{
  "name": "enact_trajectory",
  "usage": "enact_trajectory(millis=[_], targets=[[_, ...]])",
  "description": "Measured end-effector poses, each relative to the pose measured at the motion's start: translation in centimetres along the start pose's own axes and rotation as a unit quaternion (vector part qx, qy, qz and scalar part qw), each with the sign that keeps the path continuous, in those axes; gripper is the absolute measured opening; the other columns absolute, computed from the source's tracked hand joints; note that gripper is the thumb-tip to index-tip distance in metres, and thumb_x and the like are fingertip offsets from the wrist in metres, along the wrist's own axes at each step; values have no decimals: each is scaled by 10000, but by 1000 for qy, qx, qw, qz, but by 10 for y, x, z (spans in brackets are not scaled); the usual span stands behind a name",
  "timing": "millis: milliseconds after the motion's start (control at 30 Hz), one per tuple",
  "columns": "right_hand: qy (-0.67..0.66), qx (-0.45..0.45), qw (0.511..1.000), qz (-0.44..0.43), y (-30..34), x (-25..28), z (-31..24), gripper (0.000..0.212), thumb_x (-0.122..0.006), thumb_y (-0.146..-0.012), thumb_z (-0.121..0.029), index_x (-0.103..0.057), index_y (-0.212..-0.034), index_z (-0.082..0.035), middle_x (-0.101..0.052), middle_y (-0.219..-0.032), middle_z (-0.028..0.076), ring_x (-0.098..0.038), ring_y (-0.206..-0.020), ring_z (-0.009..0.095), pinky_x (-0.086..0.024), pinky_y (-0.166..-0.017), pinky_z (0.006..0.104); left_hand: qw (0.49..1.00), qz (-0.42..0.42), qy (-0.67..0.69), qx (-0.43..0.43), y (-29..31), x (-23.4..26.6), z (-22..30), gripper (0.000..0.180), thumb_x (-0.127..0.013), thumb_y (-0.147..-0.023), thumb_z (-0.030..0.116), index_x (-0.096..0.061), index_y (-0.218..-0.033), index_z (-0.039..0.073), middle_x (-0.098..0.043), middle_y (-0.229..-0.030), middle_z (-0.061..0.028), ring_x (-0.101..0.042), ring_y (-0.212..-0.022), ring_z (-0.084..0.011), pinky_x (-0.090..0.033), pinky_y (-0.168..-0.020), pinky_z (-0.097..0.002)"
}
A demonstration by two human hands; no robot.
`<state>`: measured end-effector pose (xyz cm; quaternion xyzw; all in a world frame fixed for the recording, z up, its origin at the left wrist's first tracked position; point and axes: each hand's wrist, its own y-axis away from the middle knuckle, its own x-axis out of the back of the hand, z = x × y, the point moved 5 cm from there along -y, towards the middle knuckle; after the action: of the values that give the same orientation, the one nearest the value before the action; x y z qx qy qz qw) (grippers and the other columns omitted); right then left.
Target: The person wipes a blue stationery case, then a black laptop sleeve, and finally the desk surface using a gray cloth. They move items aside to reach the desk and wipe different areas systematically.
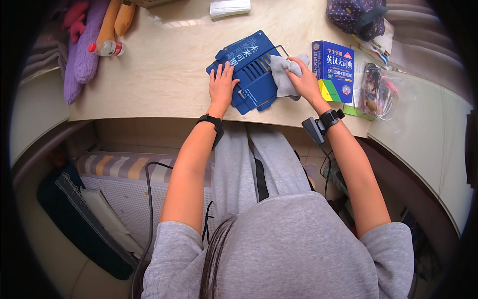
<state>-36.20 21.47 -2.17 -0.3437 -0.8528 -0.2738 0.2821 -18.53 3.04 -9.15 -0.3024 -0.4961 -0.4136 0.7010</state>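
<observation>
A blue slotted panel with white lettering, like a folding book stand (253, 92), lies tilted on the pale tabletop in front of me. Fingers spread, my left hand (221, 88) rests on its left side. My right hand (304, 82) grips a grey cloth (285, 85) and presses it against the stand's right edge. Part of that edge is hidden beneath the cloth. A thin wire loop sticks out at the stand's upper right corner.
Right of the cloth lies a thick blue dictionary (342, 72), beside a clear bag of small items (378, 92). A dark dotted bag (351, 17) sits at the far right. Far left are a plastic bottle (110, 48) and purple plush (89, 55). A white packet (230, 9) lies at the back.
</observation>
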Motion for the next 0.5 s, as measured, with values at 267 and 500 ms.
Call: enact_trajectory(millis=[267, 500], targets=[[73, 98, 991, -52, -47, -97, -75, 426, -605, -809, -255, -514, -1225, -224, -666, -880, 156, -639, -827, 353, -519, -703, 439, 988, -136, -24, -75, -9, 15, -4, 763, -771, -664, 375, -466, -1292, 69, -411, -1409, -107, -402, -1285, -292, -323, -1066, -394], [230, 126, 963, -64, -94, -86, -52, 419, -609, -817, -236, -514, -1225, -220, -669, -892, 139, -645, -831, 318, -524, -673, 427, 967, -200, -110, -114, -15, 14, 1, 850, -794, -640, 367, -424, -1333, 40, -382, -1417, -153, -398, -1281, -317, -339, -1054, -375]])
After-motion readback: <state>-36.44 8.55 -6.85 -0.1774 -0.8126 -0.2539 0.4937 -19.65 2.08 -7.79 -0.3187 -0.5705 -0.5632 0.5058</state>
